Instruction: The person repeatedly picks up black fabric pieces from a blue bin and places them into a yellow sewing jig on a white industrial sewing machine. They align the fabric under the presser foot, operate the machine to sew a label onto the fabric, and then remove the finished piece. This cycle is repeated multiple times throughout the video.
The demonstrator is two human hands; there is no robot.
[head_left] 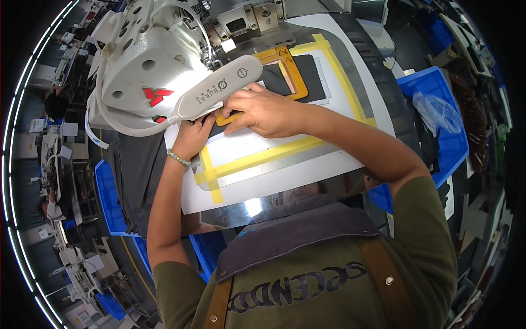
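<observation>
My right hand (pixel 266 112) lies over the near left part of a yellow frame (pixel 298 82), its thumb and fingers apart. Black fabric (pixel 315 79) shows inside and beside that frame. Close by on the left, my left hand (pixel 193 137) reaches in at the frame's left end, a beaded bracelet at its wrist. A pale lamp head (pixel 222 90) hides its fingertips, so whether they grip anything cannot be made out. Under both hands is a white sheet (pixel 285 178) with yellow tape (pixel 268 156) laid in a rectangle.
A white sewing machine head (pixel 148 71) stands close at the upper left, with metal parts (pixel 252 24) behind the frame. Dark fabric (pixel 134 175) hangs at the table's left. Blue bins (pixel 112 200) stand left and right; the right bin (pixel 452 156) holds clear plastic.
</observation>
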